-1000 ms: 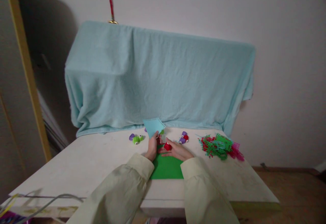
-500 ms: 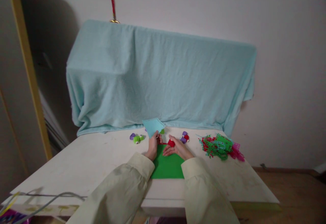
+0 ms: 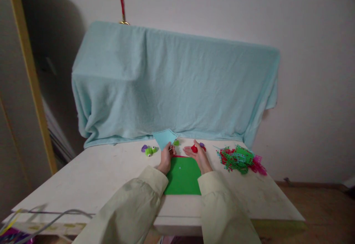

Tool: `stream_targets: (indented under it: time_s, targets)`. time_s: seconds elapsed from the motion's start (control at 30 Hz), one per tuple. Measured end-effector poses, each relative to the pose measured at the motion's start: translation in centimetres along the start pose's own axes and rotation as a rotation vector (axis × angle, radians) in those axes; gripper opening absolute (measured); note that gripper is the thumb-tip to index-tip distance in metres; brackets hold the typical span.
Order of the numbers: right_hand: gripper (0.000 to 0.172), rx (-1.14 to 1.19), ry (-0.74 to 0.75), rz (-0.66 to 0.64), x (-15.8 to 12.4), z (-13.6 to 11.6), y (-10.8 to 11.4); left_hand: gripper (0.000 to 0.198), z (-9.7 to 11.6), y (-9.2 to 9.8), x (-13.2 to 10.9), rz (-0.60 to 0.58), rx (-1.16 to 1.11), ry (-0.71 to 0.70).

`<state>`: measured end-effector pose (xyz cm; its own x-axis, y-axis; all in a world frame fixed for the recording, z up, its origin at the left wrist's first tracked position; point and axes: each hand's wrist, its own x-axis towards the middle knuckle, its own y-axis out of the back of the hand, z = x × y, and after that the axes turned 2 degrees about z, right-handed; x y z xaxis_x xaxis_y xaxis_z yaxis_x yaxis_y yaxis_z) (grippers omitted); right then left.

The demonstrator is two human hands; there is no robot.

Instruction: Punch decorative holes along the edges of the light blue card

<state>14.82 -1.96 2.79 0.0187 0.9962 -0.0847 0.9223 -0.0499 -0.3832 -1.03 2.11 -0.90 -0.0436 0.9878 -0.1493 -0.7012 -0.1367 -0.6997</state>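
Head view: left hand (image 3: 166, 159) grasps a blue sheet (image 3: 164, 138); right hand (image 3: 202, 159) grasps a red piece (image 3: 194, 149).

Sheet (image 3: 183, 180) on table (image 3: 111, 179); scrap pile (image 3: 240, 161) right of sheet; cloth (image 3: 177, 88) behind.

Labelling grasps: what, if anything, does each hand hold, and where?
Left hand: light-blue sheet, by its lower end. Right hand: small red piece; gripped part unclear.
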Motion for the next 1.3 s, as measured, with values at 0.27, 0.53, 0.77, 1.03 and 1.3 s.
stream_targets:
  time_s: [0.27, 0.53, 0.77, 1.03, 1.3]
  targets:
    - [0.036, -0.166, -0.052, -0.12, -1.0, 1.0, -1.3, 0.028, -0.2, 0.0, -0.2, -0.023, 0.053, -0.024]
    - [0.052, -0.236, -0.232, -0.239, -0.7, 1.1, -1.0, 0.03, -0.2, -0.2, -0.4, -0.027, 0.091, -0.047]
    - [0.041, -0.301, 0.108, -0.068, -0.4, 1.3, -1.1, 0.029, -0.1, -0.2, -0.5, -0.029, 0.109, -0.055]
    - [0.044, -0.507, 0.137, -0.134, -1.1, 1.2, -1.3, 0.029, -0.2, -0.1, -0.4, -0.043, 0.098, -0.035]
    - [0.049, -0.462, -0.021, -0.268, -1.1, 1.5, -1.4, 0.029, -0.1, -0.1, -0.4, -0.043, 0.106, -0.044]
